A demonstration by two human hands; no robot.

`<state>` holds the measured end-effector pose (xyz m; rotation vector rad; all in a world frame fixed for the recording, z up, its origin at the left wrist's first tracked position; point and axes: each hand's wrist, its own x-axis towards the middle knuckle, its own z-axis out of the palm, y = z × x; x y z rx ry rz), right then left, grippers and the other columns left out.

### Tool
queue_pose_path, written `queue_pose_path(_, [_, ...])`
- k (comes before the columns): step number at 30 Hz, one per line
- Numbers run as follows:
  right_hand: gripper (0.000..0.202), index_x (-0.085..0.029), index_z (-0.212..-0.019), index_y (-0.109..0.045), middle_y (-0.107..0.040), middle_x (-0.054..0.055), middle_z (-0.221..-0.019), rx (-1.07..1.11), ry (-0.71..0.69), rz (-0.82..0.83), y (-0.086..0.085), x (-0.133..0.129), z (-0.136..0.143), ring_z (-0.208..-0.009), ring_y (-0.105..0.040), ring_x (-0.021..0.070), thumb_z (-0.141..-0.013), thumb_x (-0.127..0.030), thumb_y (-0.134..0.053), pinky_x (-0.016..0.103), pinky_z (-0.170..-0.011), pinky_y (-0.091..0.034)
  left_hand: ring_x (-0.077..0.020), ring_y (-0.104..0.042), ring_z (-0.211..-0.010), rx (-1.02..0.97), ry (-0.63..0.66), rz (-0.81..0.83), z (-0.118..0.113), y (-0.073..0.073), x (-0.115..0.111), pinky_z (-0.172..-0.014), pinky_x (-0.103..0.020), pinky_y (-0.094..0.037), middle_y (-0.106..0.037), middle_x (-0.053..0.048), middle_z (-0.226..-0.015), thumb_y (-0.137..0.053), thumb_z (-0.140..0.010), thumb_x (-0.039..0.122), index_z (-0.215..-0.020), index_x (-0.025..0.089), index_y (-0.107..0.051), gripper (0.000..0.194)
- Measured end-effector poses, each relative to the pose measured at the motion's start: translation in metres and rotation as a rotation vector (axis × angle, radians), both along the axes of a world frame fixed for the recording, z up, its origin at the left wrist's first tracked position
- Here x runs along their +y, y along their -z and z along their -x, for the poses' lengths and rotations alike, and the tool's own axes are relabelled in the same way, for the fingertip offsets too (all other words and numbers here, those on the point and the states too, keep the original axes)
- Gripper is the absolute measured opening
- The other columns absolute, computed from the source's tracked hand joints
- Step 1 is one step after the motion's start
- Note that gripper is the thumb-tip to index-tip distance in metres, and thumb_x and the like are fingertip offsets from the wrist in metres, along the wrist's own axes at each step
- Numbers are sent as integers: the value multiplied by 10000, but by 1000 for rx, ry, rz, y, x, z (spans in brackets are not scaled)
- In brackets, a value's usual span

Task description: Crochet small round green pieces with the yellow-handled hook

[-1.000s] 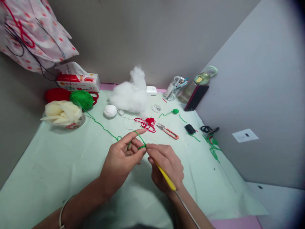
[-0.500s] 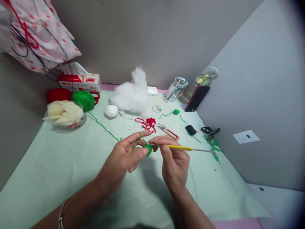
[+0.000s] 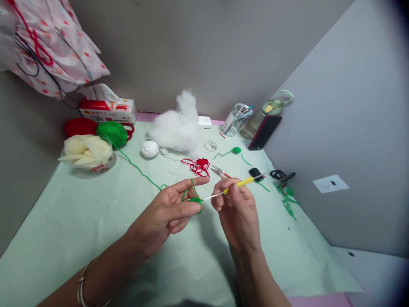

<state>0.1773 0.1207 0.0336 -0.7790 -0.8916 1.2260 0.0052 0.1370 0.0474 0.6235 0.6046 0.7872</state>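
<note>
My left hand [image 3: 174, 207] pinches a small green crochet piece [image 3: 196, 201] between thumb and fingers, partly hidden by them. Green yarn loops over its raised index finger and trails left to a green yarn ball [image 3: 112, 134]. Closed around the yellow grip of a crochet hook [image 3: 239, 185] is my right hand [image 3: 238, 209]. The hook's metal tip reaches the edge of the green piece; whether it sits inside a stitch I cannot tell. Just beyond my right hand lie thread snips [image 3: 220, 171], their handles partly hidden, and tangled red yarn [image 3: 200, 166].
White stuffing [image 3: 175, 128] and a white yarn ball [image 3: 149, 149] lie at the back. To the left stand a tub [image 3: 105, 163] and a tissue box [image 3: 123, 111]. A jar of pens [image 3: 234, 121], a bottle [image 3: 255, 123] and a phone [image 3: 265, 133] stand back right.
My right hand has moved slightly right and turned, so the hook now slopes up to the right, its tip down at the piece's edge. The left index finger has stretched out further.
</note>
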Motion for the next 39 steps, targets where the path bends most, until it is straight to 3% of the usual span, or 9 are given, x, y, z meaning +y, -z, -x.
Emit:
queue_pose_path(7, [181, -275, -1052, -806, -796, 33, -978, -399, 159, -242, 5, -7, 11, -812, -700, 138, -1023, -242, -631, 262, -695, -574, -25, -462, -518, 194, -217, -131, -7, 8, -4, -523, -171, -451, -593, 52, -805, -836, -864, 325, -1229, 271, -771, 375])
queue_pose_path(15, [368, -260, -1216, -769, -762, 86, -1082, -940, 403, -579, 11, -16, 12, -938, -719, 193, -943, -40, -659, 327, -758, -609, -6, -348, -465, 90, -216, 20, -11, 6, -8, -435, -138, -330, -529, 77, -712, -865, -836, 286, -1302, 232, -730, 488])
queue_pose_path(18, [318, -255, -1163, -773, -771, 65, -996, -792, 400, -516, 9, -14, 8, -855, -711, 177, -975, -56, -610, 318, -713, -603, 6, -229, -449, -11, -115, 145, -9, 2, -6, -402, -122, -251, -433, 102, -647, -858, -834, 250, -1229, 154, -762, 418])
queue_pose_path(21, [257, -264, -1061, -772, -749, 29, -897, -509, 315, -309, 6, -9, 7, -676, -658, 141, -1030, -137, -551, 298, -609, -574, 23, -238, -444, 4, -202, 92, -7, 1, -4, -405, -117, -242, -502, 84, -722, -835, -845, 187, -1250, 176, -748, 415])
queue_pose_path(24, [240, -269, -1071, -783, -757, 44, -941, -635, 298, -349, 6, -9, 10, -762, -701, 162, -998, -123, -607, 310, -657, -589, 17, -317, -448, 81, -256, 13, -10, 3, -6, -408, -125, -269, -592, 61, -808, -859, -822, 182, -1333, 238, -697, 539])
queue_pose_path(27, [314, -279, -1134, -787, -775, 69, -1028, -853, 393, -515, 7, -11, 10, -899, -720, 191, -945, -65, -658, 330, -744, -595, 4, -243, -438, 40, -166, 77, -11, 3, -6, -398, -126, -243, -482, 97, -662, -859, -831, 221, -1285, 198, -729, 473])
queue_pose_path(30, [244, -271, -1063, -787, -756, 36, -908, -594, 375, -354, 6, -10, 5, -744, -669, 152, -1006, -134, -593, 304, -669, -565, -3, -159, -448, -33, -130, 119, -7, 2, -3, -399, -123, -222, -359, 118, -610, -825, -864, 231, -1177, 155, -785, 324])
queue_pose_path(33, [187, -250, -982, -786, -738, 28, -867, -356, 239, -190, 4, -7, 3, -669, -636, 137, -1024, -249, -604, 291, -618, -548, 9, -209, -445, 23, -139, 51, -5, 4, -2, -409, -131, -237, -455, 91, -687, -815, -875, 232, -1183, 216, -789, 310])
queue_pose_path(39, [151, -229, -959, -793, -753, 36, -859, -364, 179, -91, 4, -4, 4, -688, -650, 140, -987, -320, -676, 290, -637, -555, -1, -403, -507, 164, -121, -136, -7, 12, -6, -477, -175, -334, -590, 32, -940, -779, -917, 291, -1264, 330, -755, 349])
